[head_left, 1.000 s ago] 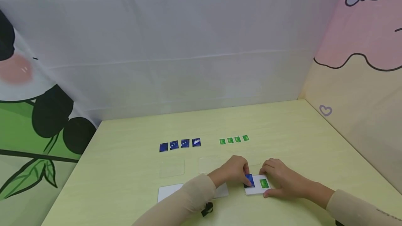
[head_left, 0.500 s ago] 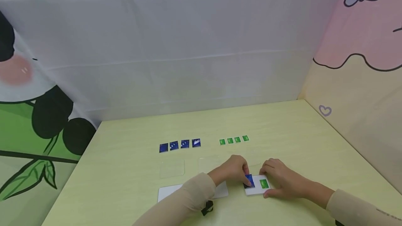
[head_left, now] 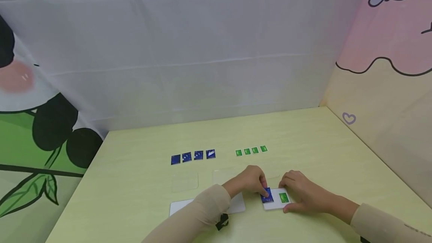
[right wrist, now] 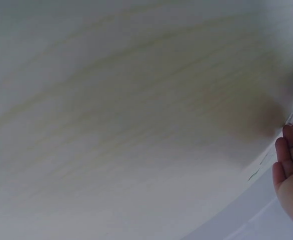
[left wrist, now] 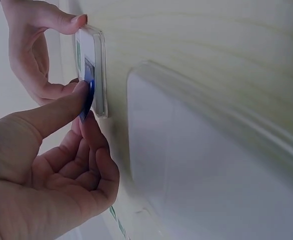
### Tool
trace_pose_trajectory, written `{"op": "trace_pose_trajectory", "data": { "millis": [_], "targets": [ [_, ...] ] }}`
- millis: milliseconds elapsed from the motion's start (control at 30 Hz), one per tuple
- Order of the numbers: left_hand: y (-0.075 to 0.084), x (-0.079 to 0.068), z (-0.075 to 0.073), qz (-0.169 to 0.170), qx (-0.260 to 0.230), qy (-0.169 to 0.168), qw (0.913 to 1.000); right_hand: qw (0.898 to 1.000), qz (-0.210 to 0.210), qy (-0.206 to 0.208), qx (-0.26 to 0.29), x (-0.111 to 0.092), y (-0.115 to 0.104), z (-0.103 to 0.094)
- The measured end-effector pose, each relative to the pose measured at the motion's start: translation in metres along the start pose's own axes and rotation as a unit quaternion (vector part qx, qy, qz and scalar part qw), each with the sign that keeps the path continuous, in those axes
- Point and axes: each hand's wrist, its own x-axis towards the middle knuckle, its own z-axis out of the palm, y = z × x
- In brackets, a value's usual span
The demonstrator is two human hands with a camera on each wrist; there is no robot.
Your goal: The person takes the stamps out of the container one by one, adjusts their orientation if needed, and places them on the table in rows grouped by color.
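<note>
In the head view, my left hand (head_left: 251, 179) pinches a small dark blue card (head_left: 267, 195) between thumb and fingers. The blue card (left wrist: 89, 97) looks tilted and slightly bent in the left wrist view, one end over the left edge of a small white box (head_left: 276, 204) with a clear rim. A small green card (head_left: 283, 197) lies on the box's right half. My right hand (head_left: 303, 193) grips the box from the right, thumb at the near corner and fingers at the far one. Only some fingers of that hand (right wrist: 292, 160) show in the right wrist view.
Several blue cards (head_left: 198, 155) form a row at the back, with a row of smaller green cards (head_left: 255, 150) to their right. Clear flat squares (head_left: 185, 181) lie nearer. A larger white box (head_left: 179, 206) lies partly under the left forearm.
The blue card has shifted slightly left on the white box along with my left hand's fingers. My right hand and the green card have stayed in place.
</note>
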Motion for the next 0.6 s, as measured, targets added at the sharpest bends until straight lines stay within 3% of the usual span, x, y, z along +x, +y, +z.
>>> {"op": "trace_pose_trajectory", "data": {
  "millis": [600],
  "targets": [
    [-0.0063, 0.0011, -0.0069, 0.003, -0.008, -0.011, 0.9999, 1.0, 0.007, -0.005, -0.011, 0.0011, 0.0004, 0.0038]
  ]
}}
